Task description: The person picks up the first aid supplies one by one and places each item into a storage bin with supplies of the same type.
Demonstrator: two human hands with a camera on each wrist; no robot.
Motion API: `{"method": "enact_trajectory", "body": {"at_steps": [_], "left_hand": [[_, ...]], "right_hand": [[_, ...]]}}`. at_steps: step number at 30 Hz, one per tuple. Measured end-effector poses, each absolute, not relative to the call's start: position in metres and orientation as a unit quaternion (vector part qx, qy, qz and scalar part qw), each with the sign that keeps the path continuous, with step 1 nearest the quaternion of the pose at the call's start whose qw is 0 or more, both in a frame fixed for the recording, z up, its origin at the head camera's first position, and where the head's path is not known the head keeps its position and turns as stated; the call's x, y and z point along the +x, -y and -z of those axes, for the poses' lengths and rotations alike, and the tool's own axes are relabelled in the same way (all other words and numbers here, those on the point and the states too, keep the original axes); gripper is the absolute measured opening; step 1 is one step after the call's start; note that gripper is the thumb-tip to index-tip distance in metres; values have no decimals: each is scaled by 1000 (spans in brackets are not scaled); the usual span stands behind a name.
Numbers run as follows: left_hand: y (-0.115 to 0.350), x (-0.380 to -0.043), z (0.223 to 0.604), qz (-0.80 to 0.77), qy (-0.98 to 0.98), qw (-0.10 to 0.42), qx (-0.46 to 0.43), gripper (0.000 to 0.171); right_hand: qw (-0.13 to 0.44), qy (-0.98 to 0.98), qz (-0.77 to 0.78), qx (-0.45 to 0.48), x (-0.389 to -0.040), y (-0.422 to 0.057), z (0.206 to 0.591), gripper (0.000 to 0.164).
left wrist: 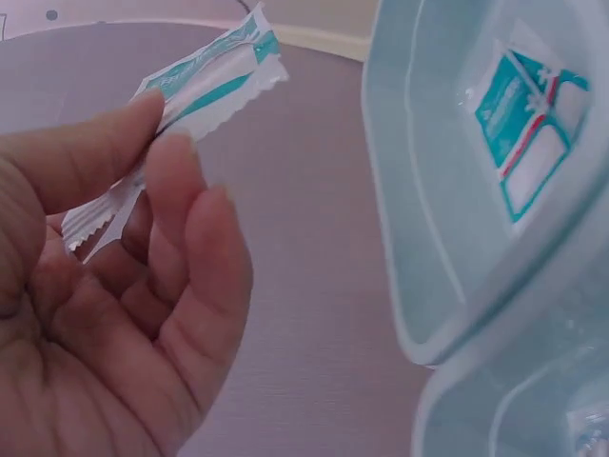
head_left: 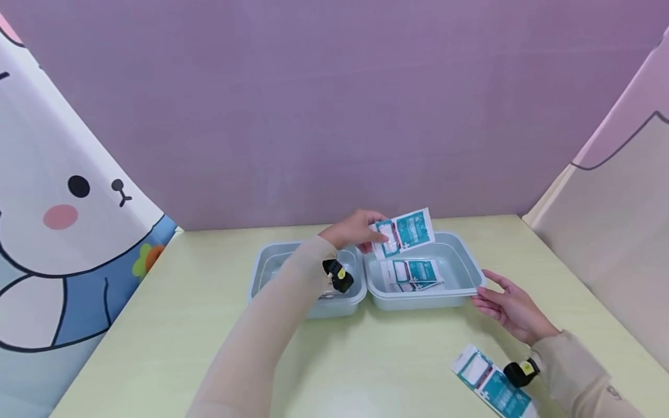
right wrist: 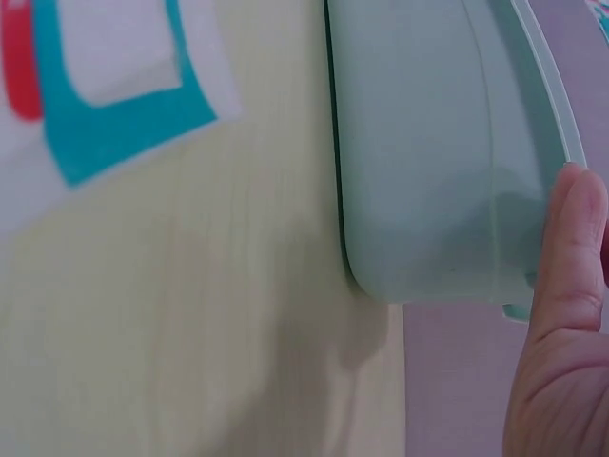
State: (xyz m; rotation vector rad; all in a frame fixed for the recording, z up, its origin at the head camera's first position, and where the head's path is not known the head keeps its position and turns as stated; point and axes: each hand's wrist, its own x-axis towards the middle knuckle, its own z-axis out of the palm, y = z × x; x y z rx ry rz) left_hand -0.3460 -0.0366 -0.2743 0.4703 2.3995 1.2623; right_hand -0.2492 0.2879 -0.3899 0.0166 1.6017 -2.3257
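Observation:
My left hand (head_left: 358, 228) pinches a flat teal-and-white paper packet (head_left: 413, 230) between thumb and fingers, above the right-hand pale blue plastic box (head_left: 457, 264). In the left wrist view the packet tilts up and its serrated end shows below the thumb. Another teal-and-white packet (head_left: 418, 270) lies inside that box, with thin white sticks across it. At the box's front right corner my right hand (head_left: 514, 313) grips the rim, thumb on the near side. The right wrist view shows the thumb against the outer wall.
A second pale blue box (head_left: 269, 264) stands directly left of the first, partly hidden by my left forearm, with clear wrapping inside. One more teal-and-white packet (head_left: 491, 380) lies on the pale table (head_left: 407, 354) beside my right wrist. A purple backdrop (head_left: 334, 116) rises behind.

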Motion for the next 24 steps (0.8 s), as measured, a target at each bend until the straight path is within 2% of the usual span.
{"method": "enact_trajectory", "body": {"at_steps": [6,11,17,24], "left_hand": [[35,-355,274,-489,-844,191,112,29],[33,-357,280,-496,-843,192,79,23],[28,-357,291,-472,-858,185,79,20],[20,-354,304,-463,-864,184,74,26]], "right_hand": [[158,-566,809,10,-247,-289,388,34],[158,-567,808,7,-245,-290,387,33],[160,-562,811,4,-243,-286,386,34],[162,-551,819,-13,-241,-281,390,34]]}}
